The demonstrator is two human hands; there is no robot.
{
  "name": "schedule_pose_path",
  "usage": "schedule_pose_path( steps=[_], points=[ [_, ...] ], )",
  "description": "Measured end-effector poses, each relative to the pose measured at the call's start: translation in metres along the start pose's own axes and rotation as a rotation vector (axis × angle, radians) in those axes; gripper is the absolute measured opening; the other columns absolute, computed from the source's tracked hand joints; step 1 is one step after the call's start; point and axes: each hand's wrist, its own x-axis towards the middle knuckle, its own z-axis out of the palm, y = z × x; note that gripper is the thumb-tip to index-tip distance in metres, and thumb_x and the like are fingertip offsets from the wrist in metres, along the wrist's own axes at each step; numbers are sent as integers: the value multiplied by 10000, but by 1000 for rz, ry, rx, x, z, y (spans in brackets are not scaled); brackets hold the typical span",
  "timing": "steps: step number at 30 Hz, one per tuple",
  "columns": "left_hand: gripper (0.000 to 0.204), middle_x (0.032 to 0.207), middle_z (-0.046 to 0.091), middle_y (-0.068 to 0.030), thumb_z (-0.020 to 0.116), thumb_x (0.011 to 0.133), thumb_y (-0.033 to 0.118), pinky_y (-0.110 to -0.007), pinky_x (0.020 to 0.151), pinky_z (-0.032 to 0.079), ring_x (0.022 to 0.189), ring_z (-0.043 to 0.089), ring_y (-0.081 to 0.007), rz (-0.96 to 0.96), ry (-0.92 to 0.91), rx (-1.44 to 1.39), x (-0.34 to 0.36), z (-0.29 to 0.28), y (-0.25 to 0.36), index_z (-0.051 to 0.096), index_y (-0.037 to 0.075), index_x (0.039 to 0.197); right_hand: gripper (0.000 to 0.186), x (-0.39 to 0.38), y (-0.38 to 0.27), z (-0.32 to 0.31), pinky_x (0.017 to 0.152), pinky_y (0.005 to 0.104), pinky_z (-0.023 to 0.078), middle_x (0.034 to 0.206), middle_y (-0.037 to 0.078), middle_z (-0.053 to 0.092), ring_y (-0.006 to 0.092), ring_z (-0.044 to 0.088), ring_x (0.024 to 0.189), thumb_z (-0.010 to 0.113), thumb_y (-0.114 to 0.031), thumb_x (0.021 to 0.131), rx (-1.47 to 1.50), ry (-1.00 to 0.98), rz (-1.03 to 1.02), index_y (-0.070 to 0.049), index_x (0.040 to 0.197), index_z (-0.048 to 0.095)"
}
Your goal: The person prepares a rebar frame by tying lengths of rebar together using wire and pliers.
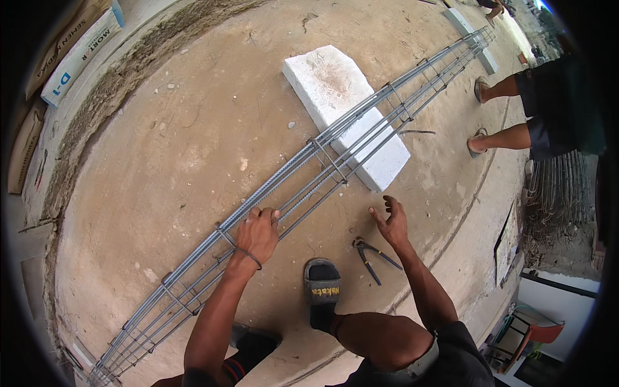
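A long rebar cage [303,169] of ribbed steel bars tied with square stirrups runs diagonally from the near left to the far right. My left hand [258,233] is closed on the cage's bars, just beside a stirrup; its fingertips are partly hidden. Apart from the cage, on its near right side, my right hand [392,224] hangs in the air with its fingers spread and nothing in them. Below it, end-cutting pincers [368,253] with dark handles lie on the ground, jaws toward the cage. A thick white block [329,77] supports the cage's middle.
Another white block [461,22] lies under the cage's far end. At the right stands another person [516,87] in sandals and dark shorts. Behind them is a stack of bent stirrups [558,193]. Bags [80,55] lie along the left ledge. My sandalled foot [322,284] is near the pincers.
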Motion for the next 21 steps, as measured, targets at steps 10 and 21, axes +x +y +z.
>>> schedule_pose_path(
  steps=[10, 21],
  points=[
    [443, 890, 639, -305, 421, 1035, 320, -491, 781, 489, 877, 622, -457, -395, -588, -580, 51, 28, 0, 617, -63, 928, 1456, 122, 7, -22, 1087, 707, 187, 1492, 409, 150, 578, 165, 1396, 914, -639, 354, -392, 4, -211, -60, 1508, 241],
    [426, 1014, 635, -312, 482, 1016, 418, -505, 882, 447, 987, 661, -351, -145, -239, -176, 104, 6, -30, 642, 24, 1013, 1577, 133, 9, -28, 1062, 778, 86, 1532, 420, 10, 584, -20, 1439, 918, -667, 293, -359, -165, -115, -85, 1539, 145]
  ],
)
